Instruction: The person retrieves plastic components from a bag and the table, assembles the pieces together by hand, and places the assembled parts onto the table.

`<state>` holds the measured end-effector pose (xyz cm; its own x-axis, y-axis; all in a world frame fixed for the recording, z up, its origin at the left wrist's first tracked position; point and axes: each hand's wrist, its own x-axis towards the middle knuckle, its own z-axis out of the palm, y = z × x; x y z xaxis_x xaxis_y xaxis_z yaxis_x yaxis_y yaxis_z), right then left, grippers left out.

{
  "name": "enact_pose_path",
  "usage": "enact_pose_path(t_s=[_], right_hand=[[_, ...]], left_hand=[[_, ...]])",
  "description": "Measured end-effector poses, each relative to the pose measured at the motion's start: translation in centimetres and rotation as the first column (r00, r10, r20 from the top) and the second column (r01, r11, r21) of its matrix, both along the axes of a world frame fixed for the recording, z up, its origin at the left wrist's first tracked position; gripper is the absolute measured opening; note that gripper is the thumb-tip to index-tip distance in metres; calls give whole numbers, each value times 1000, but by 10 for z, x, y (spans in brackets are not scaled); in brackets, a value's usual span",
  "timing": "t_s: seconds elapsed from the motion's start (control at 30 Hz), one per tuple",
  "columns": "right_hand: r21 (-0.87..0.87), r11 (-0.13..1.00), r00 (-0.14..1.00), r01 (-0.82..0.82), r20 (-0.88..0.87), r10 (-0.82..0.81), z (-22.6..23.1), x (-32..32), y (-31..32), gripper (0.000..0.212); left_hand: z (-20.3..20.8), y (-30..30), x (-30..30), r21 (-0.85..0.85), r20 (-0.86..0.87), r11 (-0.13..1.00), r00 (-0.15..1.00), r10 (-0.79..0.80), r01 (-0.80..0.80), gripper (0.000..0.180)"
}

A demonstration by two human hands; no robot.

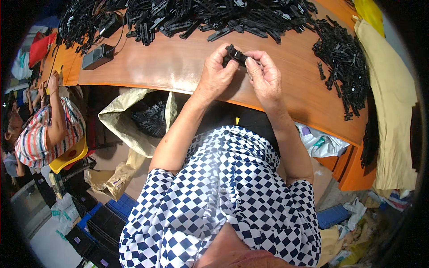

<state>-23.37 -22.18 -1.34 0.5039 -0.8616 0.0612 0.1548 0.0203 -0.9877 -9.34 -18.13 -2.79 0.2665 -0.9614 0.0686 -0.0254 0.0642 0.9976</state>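
Between my two hands, just above the front part of the wooden table (170, 67), is a small black plastic part (235, 54). My left hand (216, 71) pinches its left end between thumb and fingers. The thumb and fingertips of my right hand (266, 76) close on its right end. How the part is built is too small to make out. Beyond my hands lies a wide heap of long black plastic parts (223, 20). Off to the right spreads a second pile of smaller black pieces (342, 62).
A grey box-shaped device (98, 56) with a cord stands on the table's left. Below the edge, an open sack (129, 105) holds black parts. At far left sits another person in a striped shirt (53, 129). Beige cloth (389, 102) hangs at the right end.
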Motion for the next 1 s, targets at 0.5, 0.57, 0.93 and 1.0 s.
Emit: enact_pose_path(t_s=[0.5,0.57,0.93,1.0], right_hand=[[-284,947,952,152,-216,-218,-7,2,10,10],[-293,941,950,171,-205,-236,-11,2,10,11],[-314,937,898,154,-350,-265,4,-17,7,40],[-267,958,922,106,-335,-196,1,-18,5,41]], left_hand=[[18,11,-20,57,-177,998,983,41,-31,29],[11,9,-24,36,-177,998,982,59,-54,27],[18,10,-10,31,-455,997,889,-48,70,23],[16,10,-9,7,-435,996,897,-81,93,24]])
